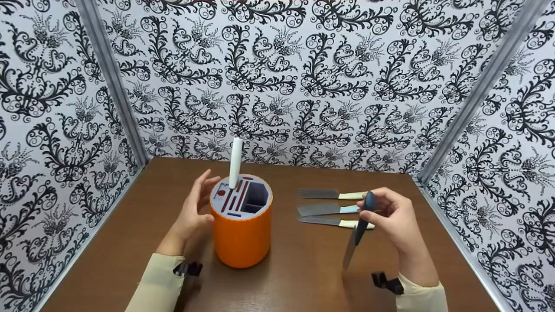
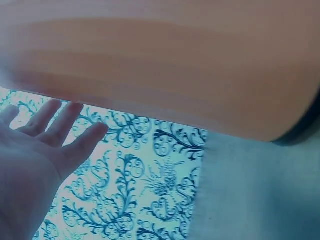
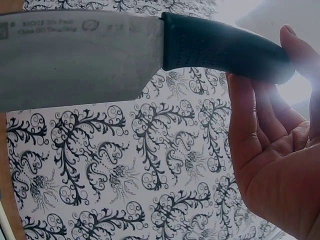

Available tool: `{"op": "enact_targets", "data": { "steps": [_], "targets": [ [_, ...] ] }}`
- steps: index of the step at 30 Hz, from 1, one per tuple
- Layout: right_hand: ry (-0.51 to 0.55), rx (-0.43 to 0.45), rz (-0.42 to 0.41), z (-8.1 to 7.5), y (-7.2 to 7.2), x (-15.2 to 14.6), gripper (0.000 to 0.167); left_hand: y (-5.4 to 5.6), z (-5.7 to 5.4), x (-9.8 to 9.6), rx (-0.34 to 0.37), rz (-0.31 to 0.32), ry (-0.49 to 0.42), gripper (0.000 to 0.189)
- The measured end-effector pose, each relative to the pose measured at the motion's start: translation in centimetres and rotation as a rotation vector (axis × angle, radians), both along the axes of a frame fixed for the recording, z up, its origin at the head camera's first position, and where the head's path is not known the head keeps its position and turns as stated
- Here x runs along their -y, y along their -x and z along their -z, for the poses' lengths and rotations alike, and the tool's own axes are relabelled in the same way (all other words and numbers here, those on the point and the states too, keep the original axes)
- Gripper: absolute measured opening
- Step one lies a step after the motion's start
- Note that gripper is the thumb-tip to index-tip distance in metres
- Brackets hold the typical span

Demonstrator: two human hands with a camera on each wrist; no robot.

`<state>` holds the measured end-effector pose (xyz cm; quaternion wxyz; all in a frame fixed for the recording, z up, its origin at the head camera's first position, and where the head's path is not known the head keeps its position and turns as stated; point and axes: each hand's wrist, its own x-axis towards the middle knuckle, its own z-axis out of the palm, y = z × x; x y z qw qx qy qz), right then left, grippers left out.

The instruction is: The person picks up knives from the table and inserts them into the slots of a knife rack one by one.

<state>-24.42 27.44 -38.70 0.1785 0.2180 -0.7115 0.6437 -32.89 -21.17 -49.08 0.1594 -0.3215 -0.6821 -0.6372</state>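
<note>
An orange round knife block (image 1: 243,242) stands upright left of the middle, its grey slotted top facing up. One white-handled knife (image 1: 235,164) sits upright in a slot. Beside the block's left side is my left hand (image 1: 189,219), fingers spread and relaxed around it; the left wrist view shows the open palm (image 2: 30,160) near the orange wall. My right hand (image 1: 396,216) pinches the dark handle of a kitchen knife (image 1: 362,223) near its end, blade slanting down toward the table. In the right wrist view its broad blade (image 3: 75,60) bears small lettering.
Behind the right hand, several knives lie side by side on the brown table (image 1: 299,281): one with a pale handle (image 1: 318,193), one with a light blue handle (image 1: 318,209), another pale-handled one (image 1: 321,221). Patterned walls (image 1: 277,86) enclose the back and sides.
</note>
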Motion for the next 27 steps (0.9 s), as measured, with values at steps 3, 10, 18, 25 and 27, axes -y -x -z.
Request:
{"op": "enact_targets", "data": {
  "steps": [3,10,18,25,27],
  "targets": [
    [-0.004,0.006,0.001,0.0,0.0,0.4,0.029,-0.6,-1.0,-0.1,-0.063,-0.041,-0.039,0.119],
    [-0.011,-0.011,-0.018,0.2,-0.4,1.6,0.03,-1.7,-3.1,0.2,-0.239,-0.167,-0.155,0.095],
    [-0.036,-0.057,-0.062,0.6,-1.1,3.3,0.032,-4.1,-6.1,-1.7,-0.487,-0.247,-0.269,0.05],
    [-0.009,-0.089,-0.099,0.6,-1.9,4.6,0.032,-6.6,-8.2,-4.6,-0.702,-0.279,-0.193,0.039],
    [-0.014,-0.096,-0.113,0.6,-2.1,4.9,0.033,-7.5,-8.7,-5.6,-0.736,-0.25,-0.184,0.032]
  ]
}}
